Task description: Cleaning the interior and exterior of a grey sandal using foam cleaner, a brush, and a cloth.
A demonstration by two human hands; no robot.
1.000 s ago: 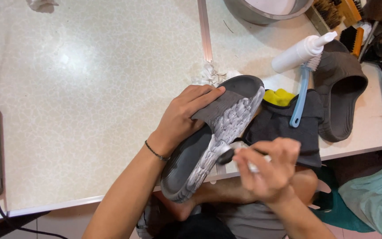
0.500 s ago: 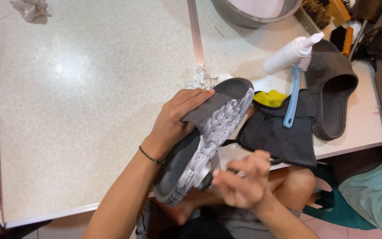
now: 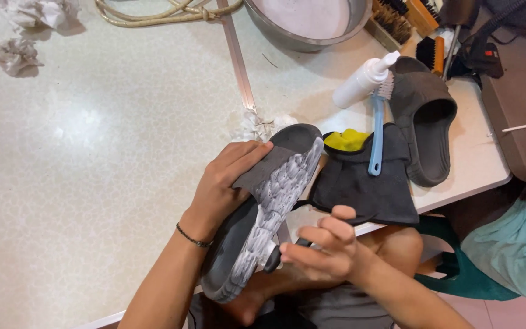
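Clearly held sole-up over the desk [image 3: 92, 183] edge: grey slide [image 3: 263, 213], left hand [image 3: 223, 183] wrapped around its strap and midsection. Right hand [image 3: 324, 253] pinched narrow on a small dark tool [image 3: 273, 259] at the heel. Probably light, soft and bendy, slick where lathered; best gripped around the strap.

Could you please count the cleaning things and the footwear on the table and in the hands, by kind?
Grey slippers: 2, one in the left hand, one on the table
Brushes: 4, one blue, one in the right hand, two in the tray
White bottle: 1
Dark cloth: 1
Metal basin: 1
Total: 9
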